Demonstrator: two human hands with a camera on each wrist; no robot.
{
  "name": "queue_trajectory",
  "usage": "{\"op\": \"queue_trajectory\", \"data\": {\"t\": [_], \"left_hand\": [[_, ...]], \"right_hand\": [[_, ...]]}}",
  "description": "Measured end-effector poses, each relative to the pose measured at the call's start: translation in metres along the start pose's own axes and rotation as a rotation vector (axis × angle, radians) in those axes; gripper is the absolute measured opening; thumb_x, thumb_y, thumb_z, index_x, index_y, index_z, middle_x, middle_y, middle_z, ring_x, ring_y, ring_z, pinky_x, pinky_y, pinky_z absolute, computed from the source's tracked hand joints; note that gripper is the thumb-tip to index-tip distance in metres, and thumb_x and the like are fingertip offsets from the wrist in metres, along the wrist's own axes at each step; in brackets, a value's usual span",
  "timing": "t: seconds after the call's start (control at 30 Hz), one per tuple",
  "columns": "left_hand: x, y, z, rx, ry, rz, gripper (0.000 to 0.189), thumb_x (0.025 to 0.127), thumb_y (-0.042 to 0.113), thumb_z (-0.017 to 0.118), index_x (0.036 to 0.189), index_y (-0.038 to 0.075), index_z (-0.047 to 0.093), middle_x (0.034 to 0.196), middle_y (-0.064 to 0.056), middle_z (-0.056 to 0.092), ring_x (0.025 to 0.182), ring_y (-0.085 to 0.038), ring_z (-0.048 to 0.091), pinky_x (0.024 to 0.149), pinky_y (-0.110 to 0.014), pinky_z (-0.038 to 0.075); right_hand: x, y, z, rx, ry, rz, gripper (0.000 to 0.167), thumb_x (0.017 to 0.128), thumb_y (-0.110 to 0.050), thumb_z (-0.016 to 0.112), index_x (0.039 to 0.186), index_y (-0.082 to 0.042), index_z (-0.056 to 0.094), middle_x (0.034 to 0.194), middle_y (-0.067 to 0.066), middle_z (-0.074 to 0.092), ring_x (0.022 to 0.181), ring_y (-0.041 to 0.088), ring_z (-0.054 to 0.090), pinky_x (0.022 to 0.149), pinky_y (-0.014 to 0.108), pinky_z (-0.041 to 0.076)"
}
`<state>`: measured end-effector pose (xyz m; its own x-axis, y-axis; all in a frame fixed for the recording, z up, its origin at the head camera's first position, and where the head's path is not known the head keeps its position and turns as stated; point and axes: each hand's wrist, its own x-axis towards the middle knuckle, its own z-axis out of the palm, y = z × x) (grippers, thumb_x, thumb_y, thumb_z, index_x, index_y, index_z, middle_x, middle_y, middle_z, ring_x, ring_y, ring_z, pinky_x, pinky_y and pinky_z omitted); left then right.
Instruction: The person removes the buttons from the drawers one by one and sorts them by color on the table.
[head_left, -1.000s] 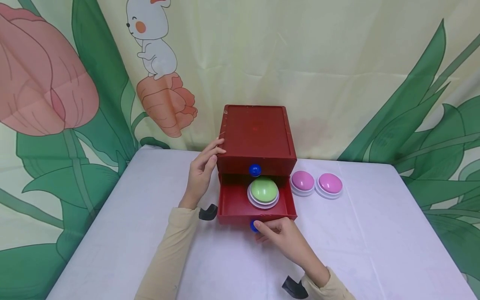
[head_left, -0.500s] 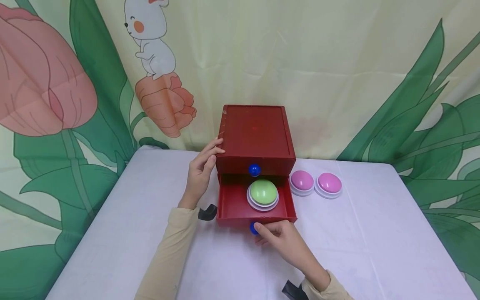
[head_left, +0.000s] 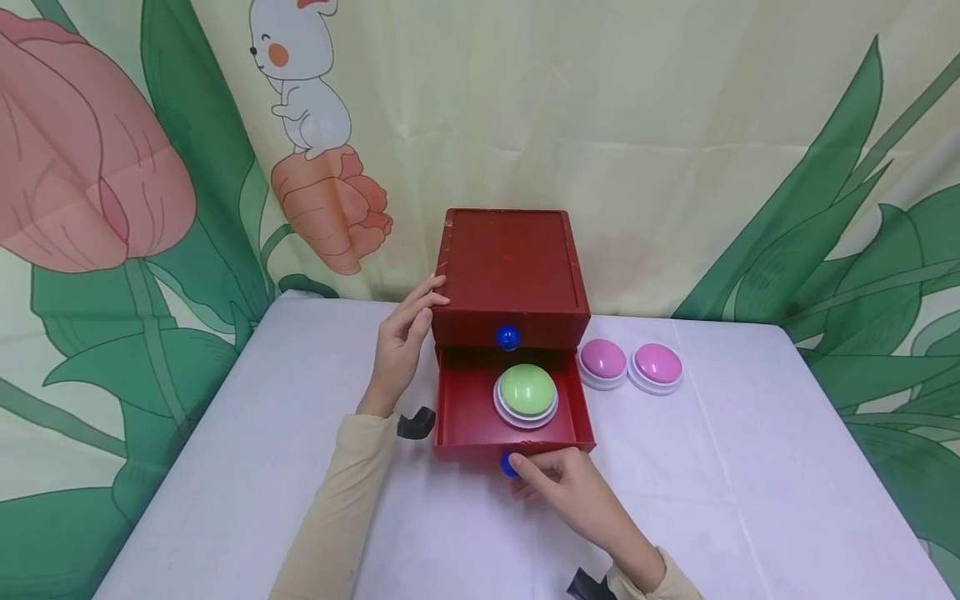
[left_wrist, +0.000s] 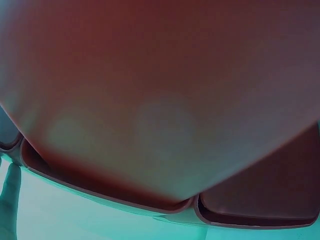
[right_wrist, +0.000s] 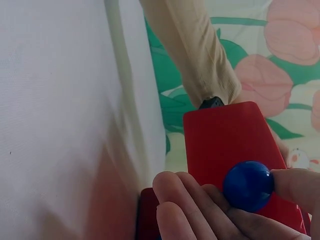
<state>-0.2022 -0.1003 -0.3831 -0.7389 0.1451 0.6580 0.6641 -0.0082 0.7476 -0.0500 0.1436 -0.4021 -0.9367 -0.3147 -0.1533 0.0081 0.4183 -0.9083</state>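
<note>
A red two-drawer box (head_left: 510, 262) stands at the back of the table, its lower drawer (head_left: 463, 421) pulled out. Thumb and fingers of my right hand (head_left: 573, 493) pinch the round blue knob (right_wrist: 248, 186) of that drawer. Inside the drawer lies a green dome-topped push button (head_left: 527, 390) on a white base. My left hand (head_left: 399, 348) rests against the box's left side, fingertips on its top edge. The upper drawer, with its own blue knob (head_left: 507, 337), is closed. A large blurred shape fills most of the left wrist view.
Two pink dome-topped buttons (head_left: 603, 359) with white bases sit side by side just right of the box. White cloth (head_left: 712, 467) covers the table. Behind it hangs a printed curtain (head_left: 637, 167) with a rabbit and flowers.
The lower drawer has slid a little farther out toward me, with the green button in it and my right hand on the knob. My left hand has stayed in place.
</note>
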Motion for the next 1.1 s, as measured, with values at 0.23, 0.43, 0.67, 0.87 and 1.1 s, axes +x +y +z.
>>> {"op": "queue_trajectory", "data": {"t": [0.23,0.43,0.67,0.87,1.1], "left_hand": [[-0.003,-0.008,-0.001,0.01,0.0,-0.017,0.028,0.102,0.004,0.046,0.121,0.0,0.066,0.147,-0.006,0.053,0.144,-0.02,0.038,0.117,-0.037,0.035],[-0.002,0.011,0.001,0.006,-0.001,-0.04,0.027,0.1,-0.003,0.044,0.118,-0.007,0.064,0.145,-0.018,0.052,0.145,-0.03,0.037,0.118,-0.037,0.033],[0.0,0.025,0.002,0.01,0.0,-0.04,0.027,0.1,-0.004,0.044,0.117,-0.01,0.063,0.144,-0.023,0.051,0.144,-0.03,0.039,0.118,-0.035,0.034],[0.001,0.025,0.003,-0.003,0.005,-0.039,0.026,0.1,-0.003,0.044,0.117,-0.01,0.064,0.144,-0.021,0.052,0.144,-0.028,0.039,0.118,-0.035,0.034],[0.001,0.025,0.004,-0.014,0.006,-0.039,0.026,0.1,-0.004,0.044,0.117,-0.01,0.063,0.144,-0.022,0.052,0.144,-0.033,0.037,0.117,-0.034,0.034]], "right_hand": [[-0.006,0.002,0.002,-0.029,-0.014,0.002,0.043,0.098,-0.044,0.059,0.098,-0.005,0.077,0.081,-0.001,0.075,0.076,0.025,0.073,0.076,0.036,0.061],[-0.007,0.002,0.002,-0.015,-0.012,0.0,0.045,0.098,-0.044,0.058,0.098,-0.003,0.077,0.083,0.0,0.075,0.076,0.026,0.073,0.075,0.034,0.061],[-0.009,-0.001,-0.002,-0.023,0.014,-0.004,0.043,0.098,-0.044,0.058,0.097,-0.007,0.077,0.084,0.001,0.076,0.076,0.023,0.074,0.073,0.033,0.061],[-0.012,-0.007,-0.009,-0.045,0.038,-0.006,0.041,0.098,-0.045,0.058,0.095,-0.009,0.078,0.081,0.001,0.075,0.076,0.023,0.074,0.071,0.032,0.061],[-0.017,-0.017,-0.018,-0.037,0.049,-0.005,0.036,0.097,-0.043,0.06,0.093,-0.012,0.078,0.084,0.004,0.076,0.078,0.017,0.074,0.071,0.027,0.06]]}}
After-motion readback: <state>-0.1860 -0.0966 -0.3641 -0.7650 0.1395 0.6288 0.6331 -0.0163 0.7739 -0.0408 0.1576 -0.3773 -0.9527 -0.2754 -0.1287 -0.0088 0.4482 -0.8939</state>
